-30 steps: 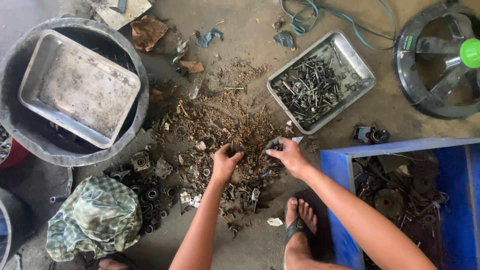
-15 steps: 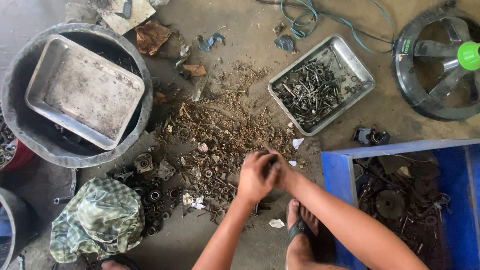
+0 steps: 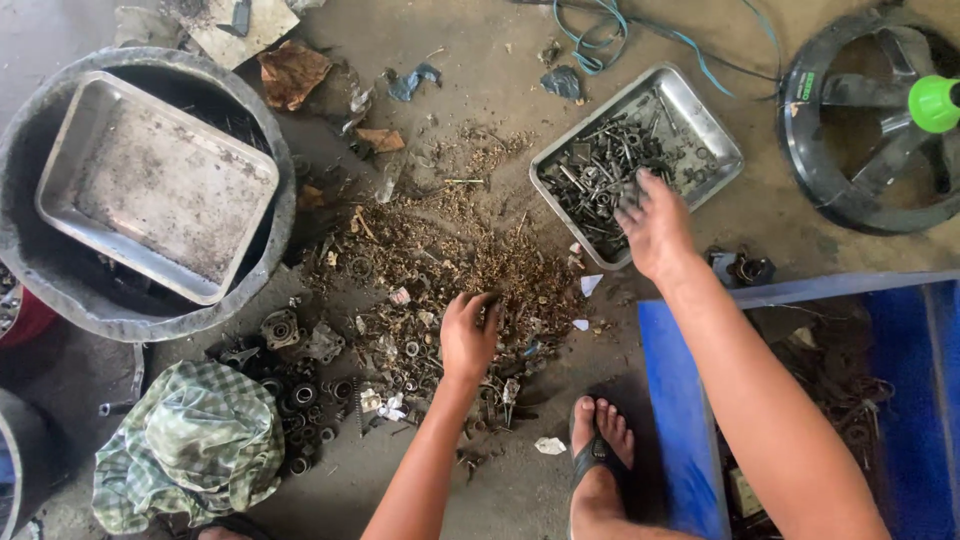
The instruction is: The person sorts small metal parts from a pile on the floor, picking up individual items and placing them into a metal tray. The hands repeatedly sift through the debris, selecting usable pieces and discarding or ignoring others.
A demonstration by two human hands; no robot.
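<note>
Now the right hand (image 3: 655, 225) hovers over the metal tray (image 3: 718, 140) of bolts, fingers loose, seemingly empty; the left hand (image 3: 468, 335) digs curled into the rusty scrap pile (image 3: 440, 260), its catch hidden. Sorting step; next needs another careful pick.

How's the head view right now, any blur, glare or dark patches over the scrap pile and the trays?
Head view: light soft and even, no hard shadows; scrap pile sharp; right hand over the tray of bolts slightly motion-blurred; mild sheen on the empty tray; blue bin interior dark; edges bowed by the wide lens.
</note>
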